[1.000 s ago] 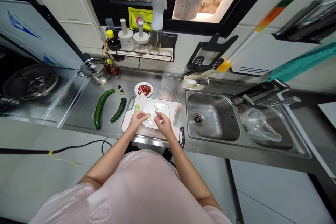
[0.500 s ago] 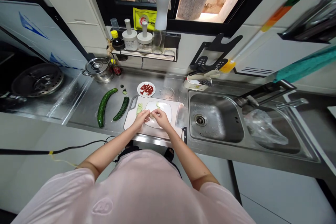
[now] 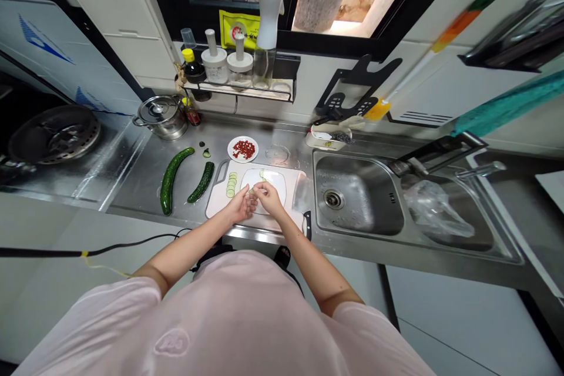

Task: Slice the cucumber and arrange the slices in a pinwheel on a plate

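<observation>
Over the white plate (image 3: 277, 185), my left hand (image 3: 242, 205) has its palm turned up and its fingers curled, apparently around cucumber slices mostly hidden in the grip. My right hand (image 3: 268, 197) pinches close to the left thumb, where a small pale green cucumber slice (image 3: 252, 190) shows between the fingertips. The plate rests on a pale pink cutting board (image 3: 214, 202). One cucumber slice (image 3: 262, 174) lies near its far rim. Left of the plate, a row of cucumber slices (image 3: 231, 185) overlaps on the board. A knife (image 3: 307, 224) lies at the board's right edge.
Two cucumbers, one long (image 3: 171, 179) and one shorter (image 3: 201, 182), lie left of the board. Behind it stands a small plate (image 3: 254, 154) of chopped red pieces. A lidded pot (image 3: 162, 117) is at the back left. The sink (image 3: 359, 194) opens on the right.
My left hand has opened somewhat and turned its palm further up. The fingertips of my right hand have shifted slightly away from it. The whole view has moved a little.
</observation>
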`<act>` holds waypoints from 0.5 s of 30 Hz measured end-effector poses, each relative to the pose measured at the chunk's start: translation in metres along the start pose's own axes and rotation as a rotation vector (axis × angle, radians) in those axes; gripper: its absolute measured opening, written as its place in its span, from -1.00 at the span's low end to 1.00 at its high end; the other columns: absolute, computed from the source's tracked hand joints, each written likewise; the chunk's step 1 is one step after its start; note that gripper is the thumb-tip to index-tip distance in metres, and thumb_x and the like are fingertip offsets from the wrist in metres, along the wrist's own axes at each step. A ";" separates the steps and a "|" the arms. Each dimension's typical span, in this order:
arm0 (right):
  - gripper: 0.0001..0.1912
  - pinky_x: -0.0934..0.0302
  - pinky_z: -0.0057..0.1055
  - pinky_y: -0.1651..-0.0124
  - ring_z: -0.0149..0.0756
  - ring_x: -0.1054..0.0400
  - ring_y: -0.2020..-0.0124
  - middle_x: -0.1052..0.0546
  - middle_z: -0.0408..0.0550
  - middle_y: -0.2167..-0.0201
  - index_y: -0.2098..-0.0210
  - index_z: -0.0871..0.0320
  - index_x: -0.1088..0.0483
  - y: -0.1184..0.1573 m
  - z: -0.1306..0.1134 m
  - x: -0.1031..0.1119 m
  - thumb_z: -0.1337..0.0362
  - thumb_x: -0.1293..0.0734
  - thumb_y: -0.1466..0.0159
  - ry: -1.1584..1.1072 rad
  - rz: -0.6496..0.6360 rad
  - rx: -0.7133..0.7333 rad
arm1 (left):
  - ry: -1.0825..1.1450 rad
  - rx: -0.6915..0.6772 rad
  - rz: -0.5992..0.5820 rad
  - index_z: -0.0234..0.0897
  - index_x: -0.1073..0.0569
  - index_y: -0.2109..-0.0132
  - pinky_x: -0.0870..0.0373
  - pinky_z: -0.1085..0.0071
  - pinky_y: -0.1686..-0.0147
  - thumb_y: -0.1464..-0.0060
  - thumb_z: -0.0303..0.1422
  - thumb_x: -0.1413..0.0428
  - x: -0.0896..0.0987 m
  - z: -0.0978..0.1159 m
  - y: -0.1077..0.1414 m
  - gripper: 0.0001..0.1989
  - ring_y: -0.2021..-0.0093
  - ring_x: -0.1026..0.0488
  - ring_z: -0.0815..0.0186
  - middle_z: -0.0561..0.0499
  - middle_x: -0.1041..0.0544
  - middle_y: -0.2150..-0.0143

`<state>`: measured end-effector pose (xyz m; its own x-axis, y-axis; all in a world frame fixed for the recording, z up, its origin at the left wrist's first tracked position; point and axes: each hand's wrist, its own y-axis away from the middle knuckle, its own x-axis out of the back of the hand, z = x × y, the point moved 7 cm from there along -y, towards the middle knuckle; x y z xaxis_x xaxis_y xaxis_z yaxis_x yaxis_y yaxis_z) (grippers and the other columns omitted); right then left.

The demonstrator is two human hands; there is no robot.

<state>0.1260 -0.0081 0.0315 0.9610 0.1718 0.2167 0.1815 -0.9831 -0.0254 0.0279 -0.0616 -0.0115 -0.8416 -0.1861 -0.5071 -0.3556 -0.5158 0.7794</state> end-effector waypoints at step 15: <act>-0.77 -0.21 -0.45 0.32 -0.28 -0.32 0.15 -0.47 -0.05 0.27 0.38 0.12 -0.43 0.000 -0.013 0.019 0.11 -0.25 -0.20 0.078 -0.057 0.100 | -0.007 0.094 -0.083 -0.35 -0.46 0.24 -0.25 0.53 0.62 0.00 -0.07 -0.11 0.004 0.011 0.008 -0.61 0.54 -0.41 0.40 -0.06 -0.52 0.40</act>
<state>0.1420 -0.0053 0.0484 0.9302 0.2178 0.2956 0.2589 -0.9599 -0.1076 0.0172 -0.0570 -0.0034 -0.8104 -0.1399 -0.5689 -0.4604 -0.4484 0.7661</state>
